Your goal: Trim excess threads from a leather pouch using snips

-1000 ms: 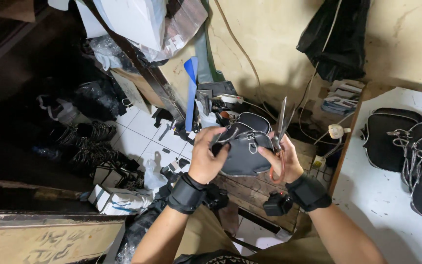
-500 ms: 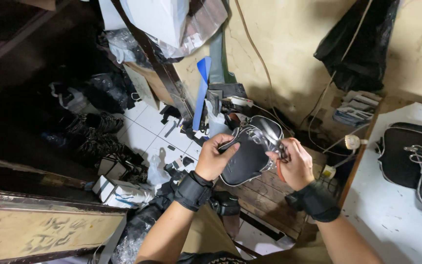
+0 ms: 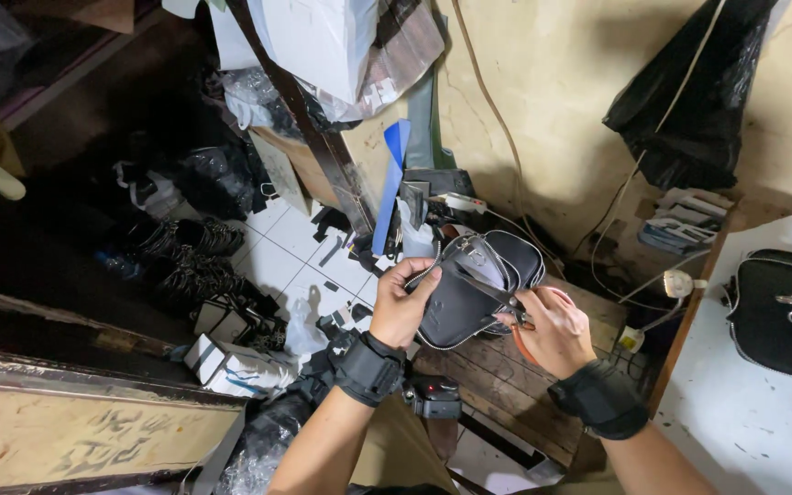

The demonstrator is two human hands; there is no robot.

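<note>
- Hands meet at the middle of the view, over a wooden bench (image 3: pixel 506 403), and both wrists wear black cuffs.
- Left hand (image 3: pixel 402 307) is closed on the left edge of a black pouch (image 3: pixel 465 298); thumb and fingers pinch it next to the metal zipper that runs around its rim.
- Right hand (image 3: pixel 554 332) is closed around the handles of the scissors (image 3: pixel 506 301), which have orange-red loops; the blades lie across the face of the pouch and touch it.
- The pouch is held up in the air above the bench, tilted, with its open zipper edge hanging down below it on the left.
- A small black device (image 3: pixel 433 401) lies on the bench just under the pouch.
- To the right of the pouch, well apart, a white table (image 3: pixel 744 412) carries more black pouches (image 3: pixel 776 312), some with zipper chains on top.
- To the left of the pouch, lower down, the white tiled floor (image 3: pixel 286 257) shows small black scraps, white boxes (image 3: pixel 236 367) and dark piles of material.
- Just behind the pouch, a blue strip (image 3: pixel 389 188) leans upright against a dark post.
- Farther behind the pouch, a black plastic bag (image 3: pixel 689 101) hangs on the yellowish wall (image 3: pixel 543 82), and thin cables run down this wall to a socket near the edge of the table.
</note>
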